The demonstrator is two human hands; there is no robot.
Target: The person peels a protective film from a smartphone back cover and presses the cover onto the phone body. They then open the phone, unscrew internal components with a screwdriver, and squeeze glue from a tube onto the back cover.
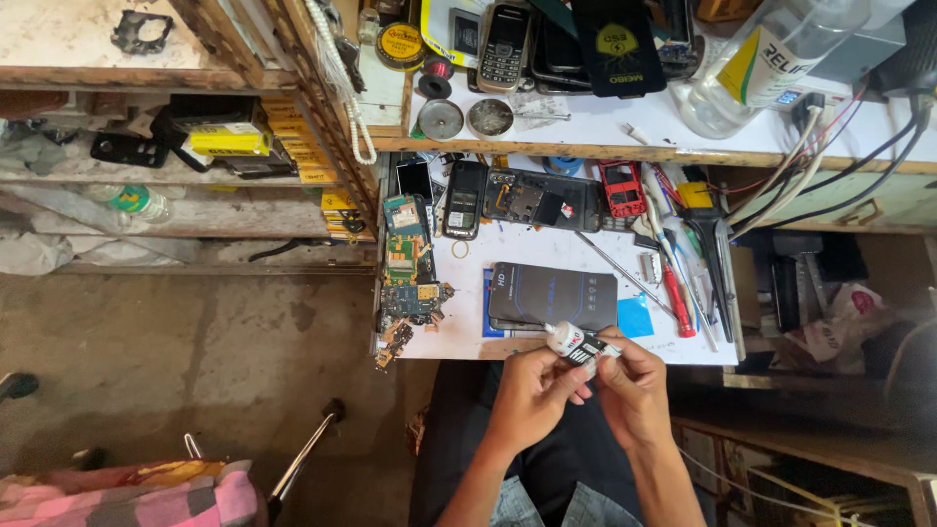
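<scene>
- Both my hands meet just off the near edge of the counter (459, 337), over my lap.
- My left hand (527, 390) and right hand (632, 390): fingers grasping one small white glue tube (576, 344) between them, nozzle pointing left.
- Dark phone panel (551, 296) lies just beyond; red screwdriver (676, 298) to its right.

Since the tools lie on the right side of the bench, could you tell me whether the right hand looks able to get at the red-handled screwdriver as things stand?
Probably yes, once freed. The red-handled screwdriver lies uncovered near the bench's front edge, just beyond the right hand, with nothing between them. But that hand and the left hand both grip a small white tube.
</scene>
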